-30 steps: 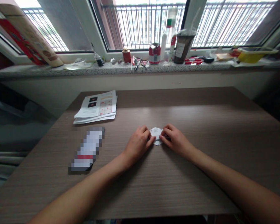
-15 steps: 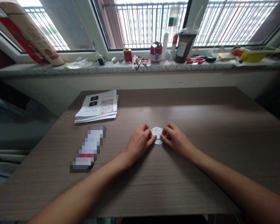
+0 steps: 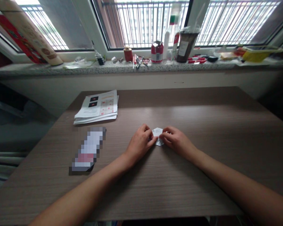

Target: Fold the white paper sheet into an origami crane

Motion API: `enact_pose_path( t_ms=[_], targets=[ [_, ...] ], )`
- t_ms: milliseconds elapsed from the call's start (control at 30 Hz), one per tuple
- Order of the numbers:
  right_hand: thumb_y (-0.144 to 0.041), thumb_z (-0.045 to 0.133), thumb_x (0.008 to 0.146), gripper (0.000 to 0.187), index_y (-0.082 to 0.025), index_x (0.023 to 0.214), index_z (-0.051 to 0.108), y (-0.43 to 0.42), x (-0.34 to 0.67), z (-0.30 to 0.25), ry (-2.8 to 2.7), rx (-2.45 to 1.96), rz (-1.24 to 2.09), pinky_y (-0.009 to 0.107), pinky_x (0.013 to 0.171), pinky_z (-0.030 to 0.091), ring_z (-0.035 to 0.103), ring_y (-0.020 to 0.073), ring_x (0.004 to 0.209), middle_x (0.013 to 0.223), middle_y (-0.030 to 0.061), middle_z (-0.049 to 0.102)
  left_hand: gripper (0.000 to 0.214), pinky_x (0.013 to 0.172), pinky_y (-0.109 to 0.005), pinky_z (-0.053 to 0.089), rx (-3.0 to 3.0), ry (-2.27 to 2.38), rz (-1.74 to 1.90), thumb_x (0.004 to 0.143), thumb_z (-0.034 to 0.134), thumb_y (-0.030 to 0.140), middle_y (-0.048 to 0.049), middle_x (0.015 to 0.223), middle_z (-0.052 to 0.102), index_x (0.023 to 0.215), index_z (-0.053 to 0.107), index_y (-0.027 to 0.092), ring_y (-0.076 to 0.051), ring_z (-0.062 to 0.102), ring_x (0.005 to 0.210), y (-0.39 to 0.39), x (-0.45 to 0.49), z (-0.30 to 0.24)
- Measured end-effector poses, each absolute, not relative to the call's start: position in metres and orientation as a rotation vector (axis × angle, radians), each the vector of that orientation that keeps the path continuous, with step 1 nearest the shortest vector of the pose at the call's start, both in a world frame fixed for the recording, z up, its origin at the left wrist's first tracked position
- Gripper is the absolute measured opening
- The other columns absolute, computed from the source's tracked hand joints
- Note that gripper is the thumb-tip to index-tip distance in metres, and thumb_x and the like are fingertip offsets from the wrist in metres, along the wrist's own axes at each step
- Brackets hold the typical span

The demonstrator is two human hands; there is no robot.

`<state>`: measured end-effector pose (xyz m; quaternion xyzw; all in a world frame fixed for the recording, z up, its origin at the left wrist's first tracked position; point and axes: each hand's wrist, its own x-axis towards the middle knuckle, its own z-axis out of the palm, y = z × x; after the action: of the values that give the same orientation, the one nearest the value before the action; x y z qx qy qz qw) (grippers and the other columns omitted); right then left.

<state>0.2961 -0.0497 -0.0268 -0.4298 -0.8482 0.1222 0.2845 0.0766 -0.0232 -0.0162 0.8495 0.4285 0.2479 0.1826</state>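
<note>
A small piece of folded white paper [image 3: 158, 131] with faint print lies on the brown table [image 3: 141, 188], between my two hands. My left hand [image 3: 142, 139] grips its left side, thumb on top near the middle and fingers curled behind. From the right, my right hand [image 3: 175, 138] has its thumb and fingertips closed on the paper, close to the left thumb. Fingers cover both side edges of the paper. Its lower part shows crease lines and a pointed outline.
Left of my hands lies a blurred-out phone-like slab [image 3: 88, 149]. Behind it is a stack of printed sheets [image 3: 96, 106]. The stone windowsill [image 3: 85, 71] holds a red can [image 3: 157, 51], a dark drink cup [image 3: 187, 45], a yellow container [image 3: 256, 55] and small tools.
My right hand's fingers have shifted slightly left across the paper, closer to my left thumb. My left hand stays nearly in place. The whole view has moved a little.
</note>
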Motion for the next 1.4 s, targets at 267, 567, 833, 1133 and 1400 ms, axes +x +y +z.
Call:
enact_pose_path(
  t_ms=[267,567,833,1133,1400],
  targets=[
    [-0.02,0.054,0.102,0.026,-0.022,0.121,0.07,-0.051,0.307,-0.018,-2.549,-1.02,0.091,0.041,0.083,0.053,0.061,0.0248,0.094,0.113,0.0124,0.068,0.014,0.082,-0.033,0.05,2.377,1.204,0.734,0.095,0.068,0.028,-0.0049,0.096,0.058,0.086,0.063,0.019,-0.021,0.059,0.089,-0.024,0.077,-0.017],
    [-0.03,0.059,0.101,0.024,-0.021,0.117,0.075,-0.058,0.309,-0.015,-2.597,-1.004,0.06,0.053,0.093,0.055,0.064,0.0319,0.113,0.128,0.0135,0.069,0.004,0.088,-0.035,0.051,2.447,1.072,0.696,0.097,0.066,0.024,-0.0057,0.106,0.061,0.1,0.064,0.021,-0.022,0.06,0.098,-0.02,0.071,-0.018],
    [-0.036,0.059,0.102,0.033,-0.02,0.129,0.07,-0.065,0.311,-0.017,-2.6,-1.016,0.04,0.051,0.1,0.055,0.063,0.031,0.12,0.135,0.013,0.067,0.019,0.094,-0.04,0.054,2.654,0.886,0.577,0.1,0.062,0.018,-0.0069,0.117,0.063,0.112,0.073,0.028,-0.023,0.06,0.107,-0.016,0.055,-0.02],
    [-0.047,0.053,0.103,0.055,-0.013,0.146,0.055,-0.071,0.318,-0.019,-2.706,-1.044,-0.06,0.05,0.108,0.051,0.059,0.0323,0.13,0.147,0.0168,0.058,0.043,0.119,-0.045,0.042,2.854,0.667,0.307,0.107,0.047,0.016,-0.0097,0.155,0.051,0.149,0.051,0.019,-0.023,0.05,0.141,-0.026,0.037,-0.014],
    [-0.042,0.051,0.105,0.058,-0.022,0.159,0.038,-0.077,0.336,-0.023,-2.716,-1.061,-0.047,0.051,0.122,0.036,0.045,0.0278,0.146,0.16,0.0075,0.045,0.041,0.119,-0.045,0.042,2.857,0.703,0.284,0.107,0.044,0.017,-0.011,0.156,0.05,0.148,0.051,0.018,-0.024,0.05,0.142,-0.031,0.039,-0.012]
  ],
)
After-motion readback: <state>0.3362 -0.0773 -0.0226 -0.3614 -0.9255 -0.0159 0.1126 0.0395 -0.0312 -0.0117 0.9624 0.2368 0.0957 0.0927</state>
